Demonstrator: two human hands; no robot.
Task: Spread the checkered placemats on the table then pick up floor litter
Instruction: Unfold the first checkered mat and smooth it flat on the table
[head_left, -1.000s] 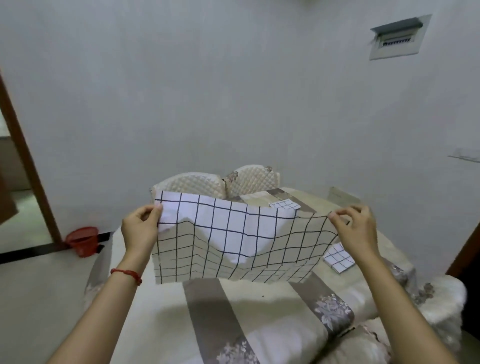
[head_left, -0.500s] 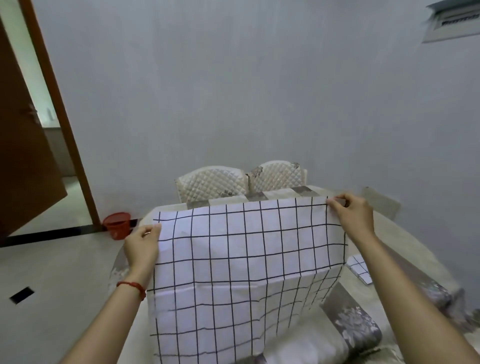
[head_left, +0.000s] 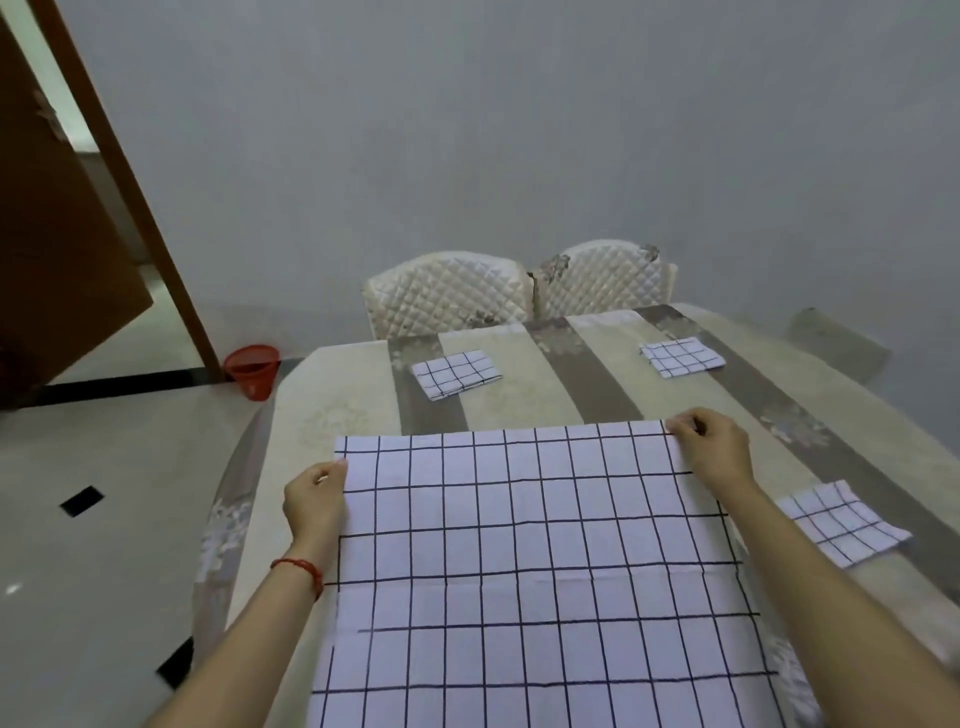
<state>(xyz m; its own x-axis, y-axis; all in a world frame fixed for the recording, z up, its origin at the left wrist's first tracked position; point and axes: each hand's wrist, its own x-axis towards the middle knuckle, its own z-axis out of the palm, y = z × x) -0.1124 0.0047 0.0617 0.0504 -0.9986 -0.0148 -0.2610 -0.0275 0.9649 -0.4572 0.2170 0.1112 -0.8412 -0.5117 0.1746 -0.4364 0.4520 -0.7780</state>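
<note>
One spread placemat (head_left: 540, 561), three folded placemats (head_left: 456, 373), two chairs (head_left: 449, 293), one red bin (head_left: 253, 370), two hands (head_left: 314, 499).

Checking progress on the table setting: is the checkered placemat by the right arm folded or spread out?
Folded. The small placemat lies as a compact square beside the opened placemat held by both hands.

bare striped tablecloth (head_left: 519, 395) beyond the open placemat (head_left: 535, 561), three folded placemats (head_left: 456, 373) around it
</note>
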